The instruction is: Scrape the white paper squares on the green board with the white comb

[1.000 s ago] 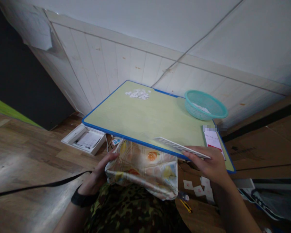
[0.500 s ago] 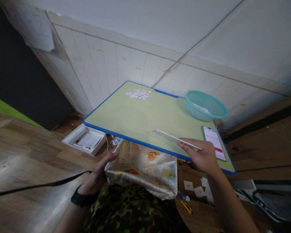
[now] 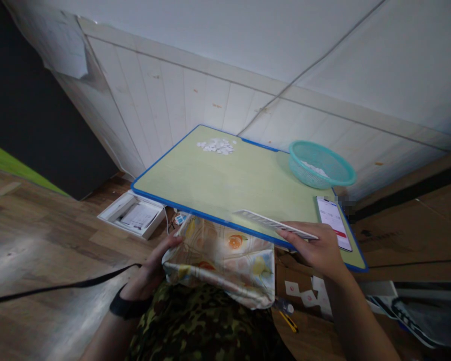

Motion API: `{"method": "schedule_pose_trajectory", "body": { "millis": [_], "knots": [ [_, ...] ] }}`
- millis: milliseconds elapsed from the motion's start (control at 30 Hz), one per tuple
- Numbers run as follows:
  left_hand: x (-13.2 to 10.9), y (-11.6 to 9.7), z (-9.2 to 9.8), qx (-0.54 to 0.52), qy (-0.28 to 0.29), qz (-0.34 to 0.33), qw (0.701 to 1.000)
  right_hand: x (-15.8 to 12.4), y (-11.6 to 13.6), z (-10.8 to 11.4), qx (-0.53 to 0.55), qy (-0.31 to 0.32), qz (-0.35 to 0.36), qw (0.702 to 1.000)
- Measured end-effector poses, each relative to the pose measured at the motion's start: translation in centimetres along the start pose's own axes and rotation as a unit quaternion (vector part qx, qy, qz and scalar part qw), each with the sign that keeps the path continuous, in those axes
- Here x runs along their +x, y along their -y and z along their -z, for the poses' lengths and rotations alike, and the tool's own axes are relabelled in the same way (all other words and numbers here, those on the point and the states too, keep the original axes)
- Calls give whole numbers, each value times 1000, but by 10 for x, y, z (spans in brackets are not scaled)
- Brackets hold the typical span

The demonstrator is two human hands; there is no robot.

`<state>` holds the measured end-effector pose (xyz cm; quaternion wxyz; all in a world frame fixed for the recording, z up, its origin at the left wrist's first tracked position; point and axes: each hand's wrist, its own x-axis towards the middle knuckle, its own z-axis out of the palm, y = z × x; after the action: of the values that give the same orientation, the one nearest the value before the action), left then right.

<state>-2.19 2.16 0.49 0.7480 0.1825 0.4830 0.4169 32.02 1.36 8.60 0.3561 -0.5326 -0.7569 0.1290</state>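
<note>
Holding a flat white strip [image 3: 270, 223] by its right end, the right hand [image 3: 319, 248] sits low and right of the middle, fingers closed on it — its thumb cannot be seen. The white strip lies over the near edge of the green table [image 3: 218, 185], and its little ridges are too blurry to make out. The left hand [image 3: 152, 271], lower left of the middle, grips a fruit-print cloth [image 3: 225, 260] whose top is hidden under the table. A phone [image 3: 332, 218] and a basket [image 3: 321, 163] sit at the right — what lies in the basket is unclear.
</note>
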Motion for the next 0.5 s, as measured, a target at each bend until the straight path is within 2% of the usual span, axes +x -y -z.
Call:
{"method": "schedule_pose_trajectory", "body": {
  "millis": [100,300,500],
  "knots": [
    [2,2,4,8,-6,-19,1000,1,2,-1,10,-6,9,1000],
    [0,0,1,-3,20,-2,1000,10,1,-4,22,14,5,1000],
    [2,-2,0,-5,30,-23,999,16,-6,-6,9,-5,0,1000]
  ]
}}
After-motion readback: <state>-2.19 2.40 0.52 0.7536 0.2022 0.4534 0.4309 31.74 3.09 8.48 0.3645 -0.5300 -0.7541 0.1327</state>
